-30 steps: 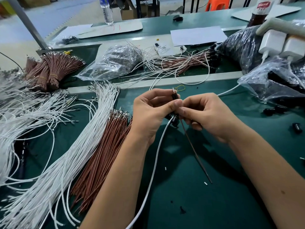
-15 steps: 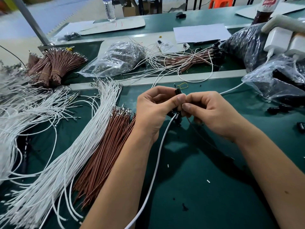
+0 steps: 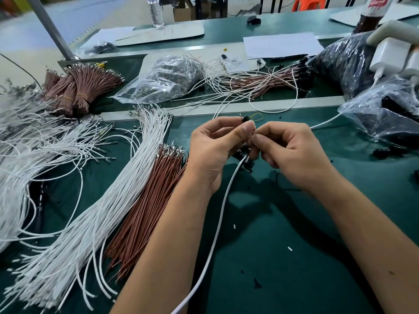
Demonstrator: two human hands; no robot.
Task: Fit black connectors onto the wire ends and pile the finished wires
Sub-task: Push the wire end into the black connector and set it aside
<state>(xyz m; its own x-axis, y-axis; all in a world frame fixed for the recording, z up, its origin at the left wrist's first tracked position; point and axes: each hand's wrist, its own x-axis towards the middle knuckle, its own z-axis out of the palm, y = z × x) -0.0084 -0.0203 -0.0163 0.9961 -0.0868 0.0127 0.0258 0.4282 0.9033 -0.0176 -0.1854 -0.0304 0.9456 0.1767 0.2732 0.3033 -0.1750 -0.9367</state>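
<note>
Both hands meet mid-table: the left hand [image 3: 212, 152] pinches a black connector [image 3: 244, 119] at its fingertips, the right hand [image 3: 292, 152] curls in, pinching at the wire. Finished wires [image 3: 260, 83] pile far right; green mat [image 3: 294, 257] lies bare nearside; white wires [image 3: 95, 214] crowd the left.

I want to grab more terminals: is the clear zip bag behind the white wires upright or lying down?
Lying down. The clear zip bag lies slumped on its side on the green table, contents spread flat.
</note>
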